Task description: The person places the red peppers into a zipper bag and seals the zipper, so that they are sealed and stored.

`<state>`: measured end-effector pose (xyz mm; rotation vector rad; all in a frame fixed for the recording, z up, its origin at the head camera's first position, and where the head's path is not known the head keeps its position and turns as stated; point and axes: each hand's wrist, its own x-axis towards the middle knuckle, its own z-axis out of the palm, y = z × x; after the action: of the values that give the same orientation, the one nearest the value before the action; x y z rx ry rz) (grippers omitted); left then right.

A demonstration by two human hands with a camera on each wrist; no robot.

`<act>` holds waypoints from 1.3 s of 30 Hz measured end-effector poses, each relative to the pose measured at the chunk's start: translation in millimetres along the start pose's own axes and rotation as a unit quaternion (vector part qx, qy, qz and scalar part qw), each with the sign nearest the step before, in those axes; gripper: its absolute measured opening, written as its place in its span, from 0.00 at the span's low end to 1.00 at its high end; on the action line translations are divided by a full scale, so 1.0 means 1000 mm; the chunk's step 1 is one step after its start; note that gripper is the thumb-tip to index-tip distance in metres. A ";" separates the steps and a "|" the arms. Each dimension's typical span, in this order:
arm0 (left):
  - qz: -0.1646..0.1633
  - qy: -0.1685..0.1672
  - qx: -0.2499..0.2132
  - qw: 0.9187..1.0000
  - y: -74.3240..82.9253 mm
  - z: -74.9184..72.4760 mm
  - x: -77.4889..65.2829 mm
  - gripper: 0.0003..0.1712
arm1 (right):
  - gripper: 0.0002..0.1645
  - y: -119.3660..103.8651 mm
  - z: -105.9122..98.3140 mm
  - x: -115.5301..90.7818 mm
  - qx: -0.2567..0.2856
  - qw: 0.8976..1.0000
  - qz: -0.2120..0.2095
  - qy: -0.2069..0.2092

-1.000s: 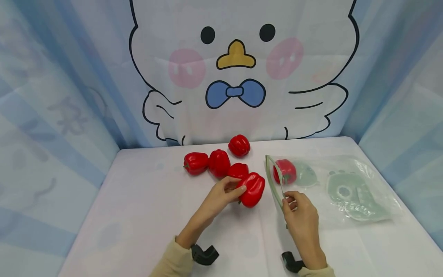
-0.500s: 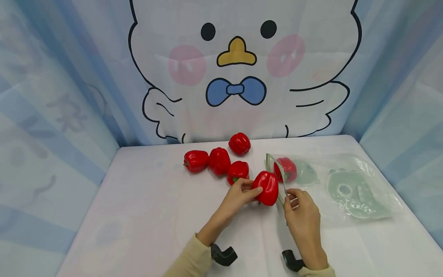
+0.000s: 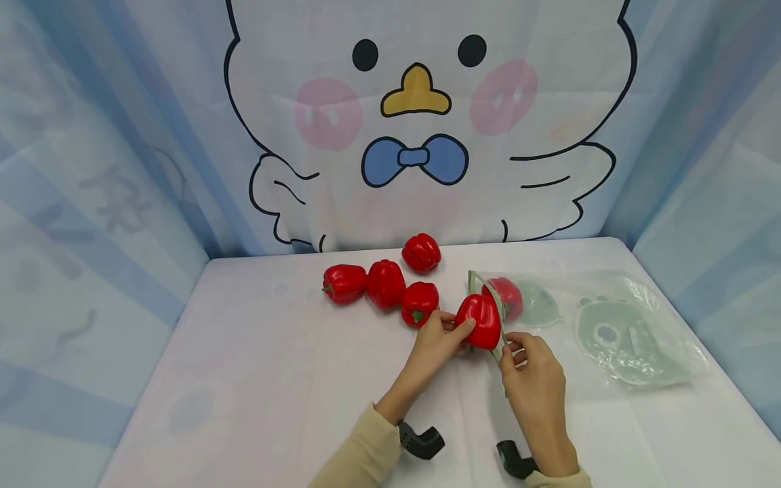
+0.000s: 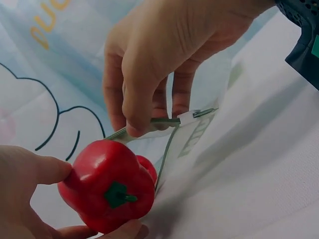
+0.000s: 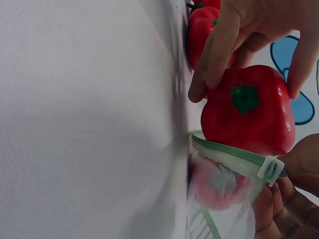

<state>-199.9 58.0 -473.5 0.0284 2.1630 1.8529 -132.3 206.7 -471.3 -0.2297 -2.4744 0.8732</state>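
A curtain (image 3: 104,305) with a cartoon bird (image 3: 415,210) hangs behind a white table (image 3: 256,386). A clear plastic bag (image 3: 631,339) lies on the table's right side. The right hand (image 3: 535,376) pinches the bag's green rim (image 5: 227,150); the left hand (image 3: 432,347), near it but apart, grips a red pepper (image 3: 482,320) right at that rim. Another pepper (image 3: 510,296) is inside the bag, and four more peppers (image 3: 386,285) lie beyond the left hand. A white slider (image 5: 270,170) sits on the rim, beside the right hand.

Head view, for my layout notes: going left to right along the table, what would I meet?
Leftmost red pepper, red pepper beside it, left hand, held red pepper, right hand, large green print on clear bag.
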 end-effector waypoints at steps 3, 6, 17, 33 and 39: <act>0.025 0.024 0.050 0.998 0.000 0.005 0.000 0.31 | 0.12 0.000 0.000 0.000 0.000 1.000 -0.004 0.004; 0.052 0.056 0.121 0.990 0.000 0.009 -0.001 0.32 | 0.12 0.000 0.000 -0.001 -0.003 1.000 -0.006 0.008; 0.092 0.128 0.263 0.952 0.006 0.015 -0.004 0.32 | 0.12 -0.001 0.000 -0.001 0.002 1.000 -0.006 0.000; 0.094 0.169 0.323 0.926 0.012 0.030 0.007 0.32 | 0.11 -0.002 0.001 -0.001 0.003 1.000 -0.016 0.004; 0.094 0.150 0.290 0.940 0.013 0.034 0.015 0.29 | 0.11 -0.002 0.002 -0.002 0.000 1.000 -0.021 0.007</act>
<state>-208.9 95.7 -468.2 0.0820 2.9452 1.2969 -132.0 203.6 -472.5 -0.1829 -2.4571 0.8526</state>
